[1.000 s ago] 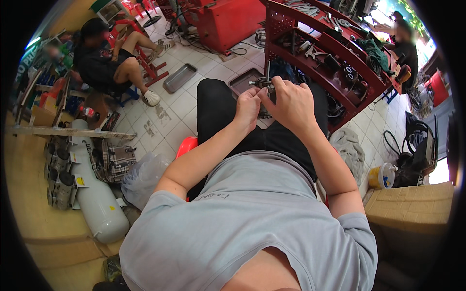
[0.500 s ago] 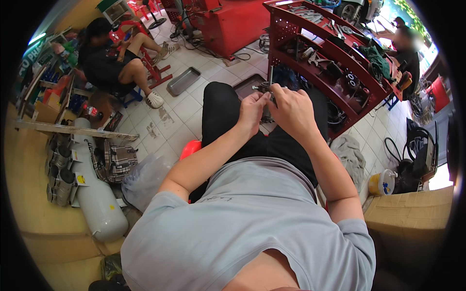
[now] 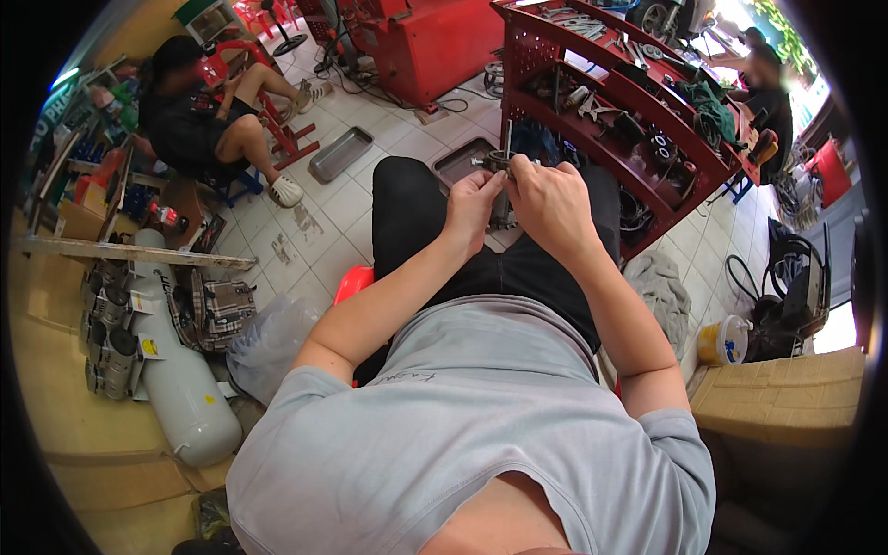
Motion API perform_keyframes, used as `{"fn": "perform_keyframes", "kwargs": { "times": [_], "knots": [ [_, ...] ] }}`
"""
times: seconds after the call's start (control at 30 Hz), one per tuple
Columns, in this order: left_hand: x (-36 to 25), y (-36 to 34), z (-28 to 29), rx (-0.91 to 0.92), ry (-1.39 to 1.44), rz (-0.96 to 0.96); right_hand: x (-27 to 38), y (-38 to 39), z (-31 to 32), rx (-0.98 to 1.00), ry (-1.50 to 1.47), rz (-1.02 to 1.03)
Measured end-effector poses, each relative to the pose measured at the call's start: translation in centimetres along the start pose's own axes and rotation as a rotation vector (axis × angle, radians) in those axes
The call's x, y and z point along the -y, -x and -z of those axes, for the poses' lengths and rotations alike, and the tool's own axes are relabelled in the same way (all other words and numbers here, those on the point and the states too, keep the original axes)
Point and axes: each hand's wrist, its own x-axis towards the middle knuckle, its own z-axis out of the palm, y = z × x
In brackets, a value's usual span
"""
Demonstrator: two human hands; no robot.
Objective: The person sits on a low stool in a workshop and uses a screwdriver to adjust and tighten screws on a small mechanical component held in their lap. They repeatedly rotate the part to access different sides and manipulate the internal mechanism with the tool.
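Observation:
A small dark metal machine part (image 3: 498, 158) sits above my knees, between both hands. A thin straight rod (image 3: 509, 136) stands up from or just behind it; I cannot tell if they are joined. My left hand (image 3: 472, 209) pinches the part's near side with thumb and fingers. On the other side my right hand (image 3: 552, 198) curls its fingers closed over the part, with a bright metal bit showing by the fingertips. More metal (image 3: 503, 218) shows below, between the hands, mostly hidden by them. The exact kind of part is unclear.
Beyond my knees lies a shallow metal tray (image 3: 450, 169), and another grey tray (image 3: 341, 154) is on the tiled floor. A red tool cart (image 3: 606, 60) with wrenches stands ahead right. One person (image 3: 199, 120) sits at left, another (image 3: 772, 116) at far right. A grey tank (image 3: 190, 388) lies left.
The whole view has shifted slightly left. My fingers have moved a little on the metal part, and the part and upright rod show more plainly now.

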Motion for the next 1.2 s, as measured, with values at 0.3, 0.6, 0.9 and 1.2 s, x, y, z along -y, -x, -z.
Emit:
{"fn": "perform_keyframes", "kwargs": {
  "times": [0.3, 0.6, 0.9, 1.2],
  "knots": [
    [0.0, 0.0, -0.1, 0.010, -0.005, -0.044, -0.1, 0.1, -0.5, 0.015, -0.070, 0.091],
    [-0.5, 0.5, -1.3, 0.006, -0.136, -0.185, -0.2, -0.1, 0.0, -0.008, -0.106, 0.135],
    [-0.2, 0.5, -0.8, 0.005, -0.154, -0.062, 0.0, 0.0, -0.6, 0.008, -0.093, 0.111],
    [0.6, 0.4, -0.7, 0.016, -0.149, -0.071, -0.2, 0.2, -0.8, -0.046, -0.075, 0.100]
  ]
}}
